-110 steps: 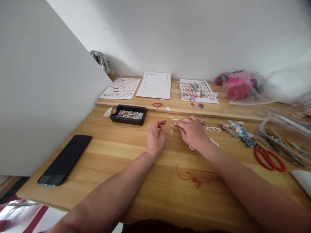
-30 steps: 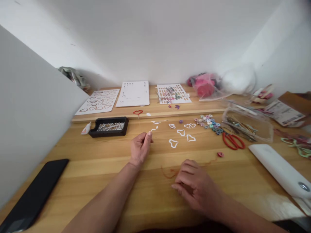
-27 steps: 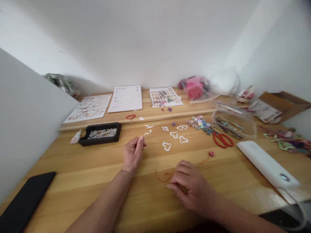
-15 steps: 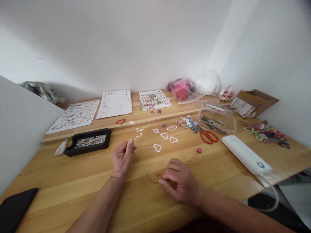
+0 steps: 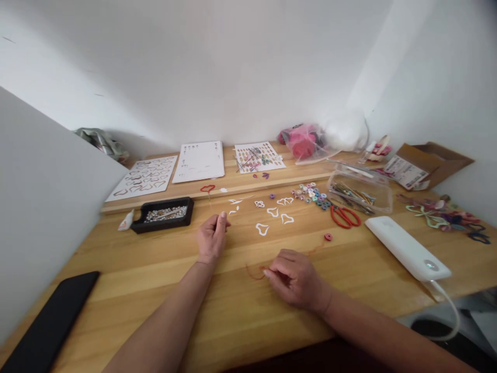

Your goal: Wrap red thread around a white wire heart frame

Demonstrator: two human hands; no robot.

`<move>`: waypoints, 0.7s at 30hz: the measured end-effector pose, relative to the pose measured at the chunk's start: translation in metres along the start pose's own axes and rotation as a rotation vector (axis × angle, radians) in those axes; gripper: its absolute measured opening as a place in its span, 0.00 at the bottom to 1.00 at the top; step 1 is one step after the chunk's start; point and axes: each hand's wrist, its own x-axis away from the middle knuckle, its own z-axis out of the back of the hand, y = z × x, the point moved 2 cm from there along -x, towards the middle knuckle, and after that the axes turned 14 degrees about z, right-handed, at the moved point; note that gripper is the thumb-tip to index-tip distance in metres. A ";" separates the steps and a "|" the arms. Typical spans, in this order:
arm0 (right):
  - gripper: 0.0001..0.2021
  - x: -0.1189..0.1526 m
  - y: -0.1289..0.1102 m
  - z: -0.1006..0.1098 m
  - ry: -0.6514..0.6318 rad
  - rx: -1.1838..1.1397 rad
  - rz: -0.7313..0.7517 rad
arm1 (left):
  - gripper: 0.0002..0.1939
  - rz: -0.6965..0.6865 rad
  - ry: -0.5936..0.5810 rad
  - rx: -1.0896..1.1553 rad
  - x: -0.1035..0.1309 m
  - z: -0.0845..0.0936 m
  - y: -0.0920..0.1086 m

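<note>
Now, right hand [image 5: 297, 280] touches one thread [image 5: 254, 276]; left hand [image 5: 213, 235], near one tray [image 5: 166, 226].

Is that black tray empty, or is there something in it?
Not empty: small silvery beads are spread over the floor of the black tray.

The lone view looks from the person's head, forward and down; the counter [image 5: 155, 274] lies close, the wall [image 5: 233, 72] beyond.
</note>
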 end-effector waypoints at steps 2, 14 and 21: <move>0.12 0.001 -0.002 -0.001 -0.025 0.012 0.004 | 0.23 -0.001 0.004 0.028 -0.001 -0.001 -0.002; 0.09 -0.113 0.033 -0.026 -0.520 0.401 -0.091 | 0.14 -0.027 0.061 0.188 -0.010 -0.004 -0.014; 0.10 -0.111 0.016 -0.028 -0.453 0.325 0.005 | 0.14 -0.028 0.039 0.223 -0.010 -0.004 -0.013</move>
